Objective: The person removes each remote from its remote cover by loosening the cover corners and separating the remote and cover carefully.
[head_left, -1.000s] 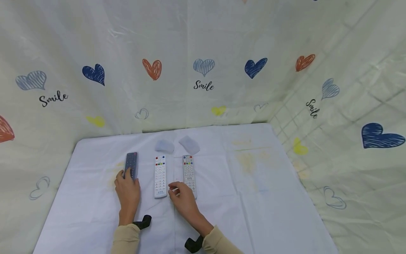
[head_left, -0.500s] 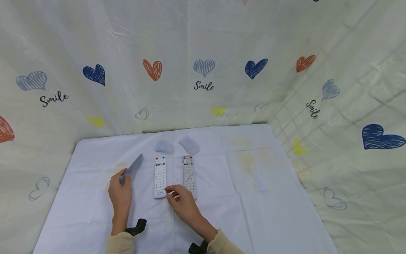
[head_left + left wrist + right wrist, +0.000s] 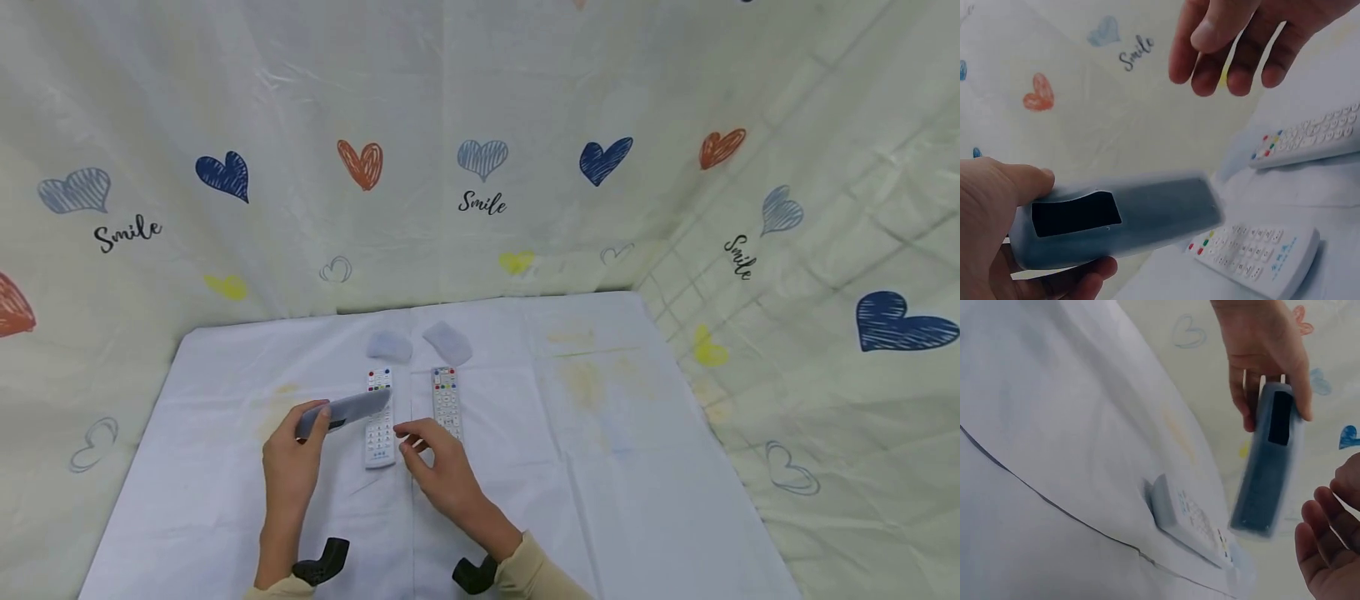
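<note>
My left hand (image 3: 291, 467) grips one end of a dark grey-blue remote control (image 3: 348, 409) and holds it tilted above the table. The left wrist view shows that remote's back (image 3: 1160, 206), which has a black rectangle near the held end. Fingers loosely bent, my right hand (image 3: 447, 477) hovers near the remotes and holds nothing. Under the raised remote lies a white remote control (image 3: 379, 446) with small coloured buttons, partly covered by it. To its right, a light grey remote control (image 3: 447, 400) lies face up, its lower end hidden by my right hand.
Two pale translucent pieces (image 3: 388, 346) (image 3: 448, 342) lie behind the remotes. A white cloth (image 3: 660, 500) with yellowish stains covers the table. Curtains (image 3: 420, 92) printed with hearts and "Smile" stand behind and at the sides. Each wrist carries a black mount (image 3: 322, 565).
My left hand has lifted the dark remote off the table, turned its back into view and swung it rightward over the white remote. The right hand has shifted only slightly.
</note>
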`<action>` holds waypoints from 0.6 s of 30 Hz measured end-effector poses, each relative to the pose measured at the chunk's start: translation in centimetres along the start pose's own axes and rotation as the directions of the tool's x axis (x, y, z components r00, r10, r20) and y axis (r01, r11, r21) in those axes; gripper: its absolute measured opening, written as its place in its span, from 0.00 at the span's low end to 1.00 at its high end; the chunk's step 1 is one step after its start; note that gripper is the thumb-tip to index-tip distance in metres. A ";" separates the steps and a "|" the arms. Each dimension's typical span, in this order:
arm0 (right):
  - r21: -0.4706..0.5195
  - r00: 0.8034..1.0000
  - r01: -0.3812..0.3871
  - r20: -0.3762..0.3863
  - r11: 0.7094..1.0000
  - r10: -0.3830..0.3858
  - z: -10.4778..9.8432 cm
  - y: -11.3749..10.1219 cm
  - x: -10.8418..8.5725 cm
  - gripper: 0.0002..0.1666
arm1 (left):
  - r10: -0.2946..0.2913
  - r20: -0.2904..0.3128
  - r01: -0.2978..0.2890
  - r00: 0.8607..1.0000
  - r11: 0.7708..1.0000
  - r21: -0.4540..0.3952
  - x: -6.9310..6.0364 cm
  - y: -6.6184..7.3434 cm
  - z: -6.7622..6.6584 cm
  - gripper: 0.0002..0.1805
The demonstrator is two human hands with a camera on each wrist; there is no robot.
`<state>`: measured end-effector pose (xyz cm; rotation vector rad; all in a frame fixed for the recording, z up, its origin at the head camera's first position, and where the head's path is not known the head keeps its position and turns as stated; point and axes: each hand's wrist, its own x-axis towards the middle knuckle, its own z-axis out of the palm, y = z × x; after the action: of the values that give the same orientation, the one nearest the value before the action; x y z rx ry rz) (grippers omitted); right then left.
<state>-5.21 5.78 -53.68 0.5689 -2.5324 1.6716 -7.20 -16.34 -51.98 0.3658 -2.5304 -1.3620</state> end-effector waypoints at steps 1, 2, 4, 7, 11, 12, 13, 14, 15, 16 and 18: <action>-0.014 1.000 0.020 -0.007 1.000 -0.020 -0.1 0.0 0.1 0.18 | 0.007 0.011 -0.008 1.000 1.000 0.006 -0.1 0.4 0.1 0.20; -0.028 0.999 0.043 -0.013 0.999 -0.044 -0.1 0.0 0.1 0.18 | 0.019 0.023 -0.019 1.000 1.000 0.013 -0.3 0.7 0.1 0.20; -0.067 0.995 0.090 -0.028 0.994 -0.092 -0.1 0.1 0.2 0.19 | 0.035 0.052 -0.037 0.998 0.999 0.023 -0.5 1.4 0.3 0.20; -0.149 0.981 0.176 -0.058 0.973 -0.186 -0.1 0.2 0.2 0.21 | 0.064 0.092 -0.065 0.994 0.998 0.003 -0.8 2.3 0.7 0.19; -0.275 0.948 0.263 -0.102 0.925 -0.300 -0.2 0.4 0.3 0.25 | 0.094 0.131 -0.090 0.987 0.995 -0.041 -1.2 3.2 1.4 0.17; -0.296 0.943 0.272 -0.109 0.916 -0.315 -0.2 0.4 0.3 0.26 | 0.100 0.141 -0.094 0.985 0.994 -0.048 -1.2 3.4 1.6 0.17; -0.314 0.938 0.277 -0.116 0.908 -0.326 -0.2 0.4 0.2 0.27 | 0.107 0.149 -0.100 0.983 0.994 -0.053 -1.3 3.5 1.8 0.16; -0.324 0.936 0.276 -0.122 0.905 -0.330 -0.3 0.4 0.2 0.27 | 0.110 0.159 -0.102 0.981 0.993 -0.058 -1.3 3.6 2.0 0.16; -0.329 0.936 0.273 -0.128 0.904 -0.329 -0.3 0.4 0.2 0.27 | 0.114 0.171 -0.104 0.979 0.992 -0.064 -1.4 3.8 2.2 0.16; -0.331 0.936 0.267 -0.133 0.905 -0.325 -0.3 0.4 0.2 0.27 | 0.117 0.184 -0.106 0.976 0.992 -0.070 -1.5 3.9 2.3 0.16; -0.311 0.944 0.244 -0.140 0.919 -0.298 -0.4 0.4 0.1 0.27 | 0.123 0.209 -0.107 0.970 0.991 -0.085 -1.6 4.1 2.6 0.15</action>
<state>-5.49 6.25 -53.82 0.6673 -2.3715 1.1746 -7.02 -11.60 -50.02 0.0593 -2.6134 -1.5171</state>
